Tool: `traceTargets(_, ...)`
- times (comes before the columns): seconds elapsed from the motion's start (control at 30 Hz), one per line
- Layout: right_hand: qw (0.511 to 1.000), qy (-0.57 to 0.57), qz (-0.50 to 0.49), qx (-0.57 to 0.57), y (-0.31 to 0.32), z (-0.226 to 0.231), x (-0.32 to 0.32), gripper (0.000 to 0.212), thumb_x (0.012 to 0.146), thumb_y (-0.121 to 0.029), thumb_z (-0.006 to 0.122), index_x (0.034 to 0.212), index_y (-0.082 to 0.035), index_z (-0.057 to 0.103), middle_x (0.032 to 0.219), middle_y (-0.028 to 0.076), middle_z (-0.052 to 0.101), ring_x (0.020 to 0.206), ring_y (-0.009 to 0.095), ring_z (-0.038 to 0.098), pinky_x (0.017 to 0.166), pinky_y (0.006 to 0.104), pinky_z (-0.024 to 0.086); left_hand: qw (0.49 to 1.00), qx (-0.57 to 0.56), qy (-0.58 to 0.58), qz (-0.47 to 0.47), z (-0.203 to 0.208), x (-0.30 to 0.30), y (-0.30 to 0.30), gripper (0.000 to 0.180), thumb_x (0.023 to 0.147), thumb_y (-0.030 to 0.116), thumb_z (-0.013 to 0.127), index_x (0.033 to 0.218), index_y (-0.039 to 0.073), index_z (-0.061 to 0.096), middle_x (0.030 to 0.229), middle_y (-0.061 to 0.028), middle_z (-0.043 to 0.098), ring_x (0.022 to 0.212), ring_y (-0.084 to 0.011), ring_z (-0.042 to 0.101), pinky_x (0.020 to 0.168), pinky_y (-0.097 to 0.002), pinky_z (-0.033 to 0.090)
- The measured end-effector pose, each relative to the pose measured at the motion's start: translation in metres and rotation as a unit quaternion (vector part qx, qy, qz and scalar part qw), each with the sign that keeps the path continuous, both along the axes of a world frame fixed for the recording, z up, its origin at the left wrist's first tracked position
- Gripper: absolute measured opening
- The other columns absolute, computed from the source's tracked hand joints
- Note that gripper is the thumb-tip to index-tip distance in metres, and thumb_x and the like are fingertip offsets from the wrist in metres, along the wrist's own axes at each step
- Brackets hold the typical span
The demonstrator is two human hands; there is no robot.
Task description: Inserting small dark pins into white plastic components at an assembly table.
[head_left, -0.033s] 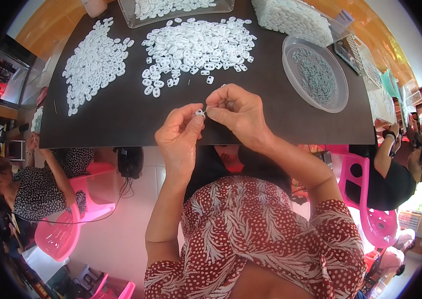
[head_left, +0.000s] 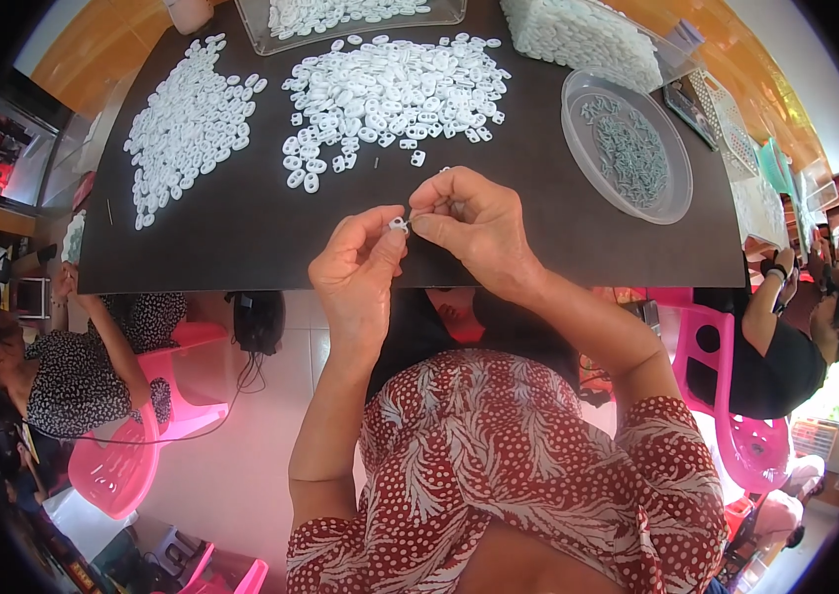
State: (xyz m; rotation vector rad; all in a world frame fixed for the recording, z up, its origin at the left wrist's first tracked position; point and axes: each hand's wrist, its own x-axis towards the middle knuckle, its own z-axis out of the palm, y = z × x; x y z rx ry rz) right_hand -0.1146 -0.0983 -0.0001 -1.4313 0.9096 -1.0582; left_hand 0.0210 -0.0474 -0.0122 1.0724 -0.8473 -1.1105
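Observation:
Between the thumb and fingers of my left hand is a small white plastic piece with two holes. My right hand is closed in a pinch right beside that piece. Something thin shows at its fingertips, too small to name. Both hands are above the near edge of the dark table. Beyond them lies a large pile of similar white pieces. At the right, a round clear plastic dish holds many small grey-green pins or screws.
A second heap of white pieces spreads over the table's left. Clear bins of white pieces stand at the back. A person sits at the left by a pink chair, another person at the right.

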Motion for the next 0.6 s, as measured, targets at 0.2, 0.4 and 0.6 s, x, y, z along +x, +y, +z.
traceTargets(0.2,1.000,0.012,-0.003,-0.014,0.0017,-0.0034,0.0003,0.010,0.077,0.002,0.062,0.086,-0.001,0.060,0.073,-0.002,0.056,0.064,0.003,0.048,0.058,0.0199,0.042,0.999,-0.018,-0.019,0.024,-0.0011,-0.0020,0.0019,0.018,0.082,-0.001,0.063,0.100,-0.005,0.064,0.080,-0.0034,0.062,0.062,-0.0054,0.051,0.054,-0.0175,0.042)
traceTargets(0.4,1.000,0.020,0.000,-0.009,0.0042,-0.0016,0.0006,0.010,0.077,0.002,0.062,0.086,-0.001,0.060,0.072,-0.002,0.055,0.063,0.003,0.046,0.056,0.0198,0.041,0.997,-0.024,-0.063,0.029,0.0010,-0.0019,0.0042,0.016,0.083,-0.002,0.062,0.099,-0.003,0.065,0.081,-0.0018,0.060,0.063,-0.0046,0.050,0.055,-0.0174,0.041)
traceTargets(0.6,0.998,0.050,0.029,0.010,0.0066,0.0026,-0.0009,0.014,0.081,0.005,0.060,0.094,0.002,0.058,0.087,0.003,0.059,0.079,0.007,0.055,0.070,0.0220,0.046,0.985,-0.061,-0.149,0.053,-0.0020,-0.0015,0.0056,0.015,0.084,-0.002,0.061,0.098,-0.003,0.065,0.081,-0.0004,0.056,0.064,-0.0043,0.050,0.055,-0.0174,0.041)
